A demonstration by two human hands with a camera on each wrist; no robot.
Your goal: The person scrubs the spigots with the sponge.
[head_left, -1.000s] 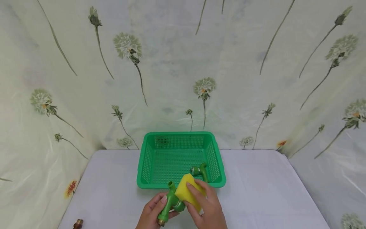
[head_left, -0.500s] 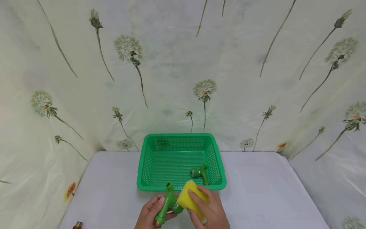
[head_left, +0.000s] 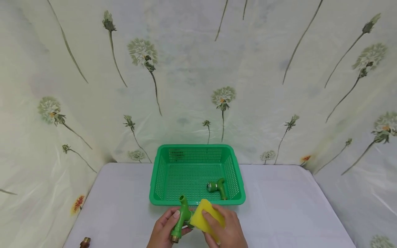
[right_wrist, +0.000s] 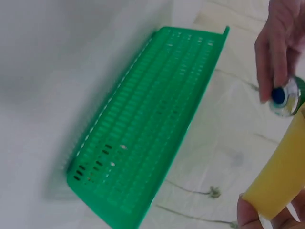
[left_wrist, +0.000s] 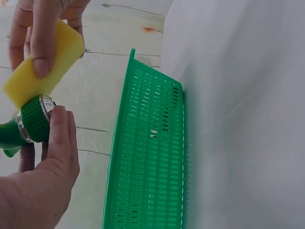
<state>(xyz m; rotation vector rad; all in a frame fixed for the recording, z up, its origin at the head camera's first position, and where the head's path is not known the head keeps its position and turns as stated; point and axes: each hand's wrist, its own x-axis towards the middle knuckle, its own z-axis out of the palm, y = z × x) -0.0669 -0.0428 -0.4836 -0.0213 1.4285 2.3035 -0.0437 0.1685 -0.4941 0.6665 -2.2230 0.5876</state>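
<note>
My left hand [head_left: 165,227] grips a green tap [head_left: 183,217] with a brass threaded end pointing down toward me and its open spout up. In my right hand [head_left: 227,229] is a yellow sponge [head_left: 207,217], pinched between thumb and fingers. The sponge lies against the tap's ribbed green collar [left_wrist: 36,119], as the left wrist view shows. A silver ring borders that collar, and the left fingertips rest beside it. Part of the tap's collar is hidden behind the sponge in the head view.
Just beyond the hands stands a green plastic basket [head_left: 195,202] with a second green tap [head_left: 218,187] in its right front corner. A brass-ended fitting [head_left: 85,242] lies at the lower left of the white-covered table [head_left: 279,206]. Flower-patterned sheeting [head_left: 183,69] rises behind.
The sponge has shifted slightly down and along the tap's collar, with small movements of the right hand. The left hand keeps its hold on the tap. The head view has tilted a little.
</note>
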